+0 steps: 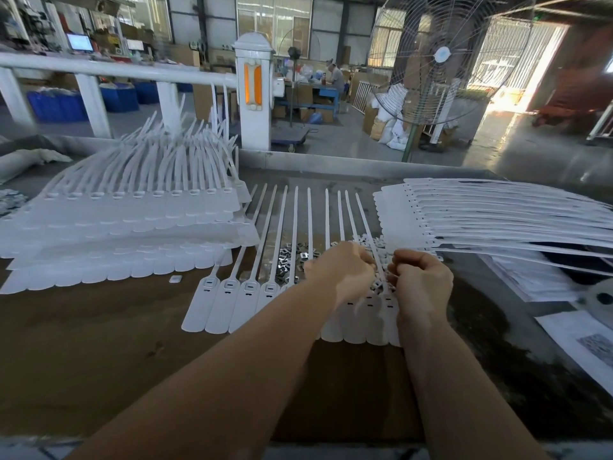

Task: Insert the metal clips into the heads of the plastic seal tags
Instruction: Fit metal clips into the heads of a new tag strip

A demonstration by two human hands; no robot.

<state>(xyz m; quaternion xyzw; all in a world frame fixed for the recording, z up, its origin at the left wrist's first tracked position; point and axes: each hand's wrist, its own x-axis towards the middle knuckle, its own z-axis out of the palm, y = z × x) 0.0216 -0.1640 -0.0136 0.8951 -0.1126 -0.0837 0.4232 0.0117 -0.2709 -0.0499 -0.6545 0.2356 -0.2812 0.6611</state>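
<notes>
A row of white plastic seal tags (pixel 229 303) lies flat on the brown table, heads near me and straps pointing away. Loose metal clips (pixel 292 260) are heaped across the straps behind the heads. My left hand (pixel 338 272) hovers over the right part of the row with its fingers curled in, pinching what looks like a metal clip. My right hand (pixel 423 282) is close beside it, fingers curled tightly over the rightmost tag heads (pixel 386 298), pinching a small clip; the fingertips hide it.
A tall fanned stack of white tags (pixel 132 224) fills the left of the table. Another stack (pixel 497 217) lies at the right, above printed papers (pixel 583 343). A single loose clip (pixel 175 279) lies left of the row. A standing fan (pixel 441 58) is beyond the table.
</notes>
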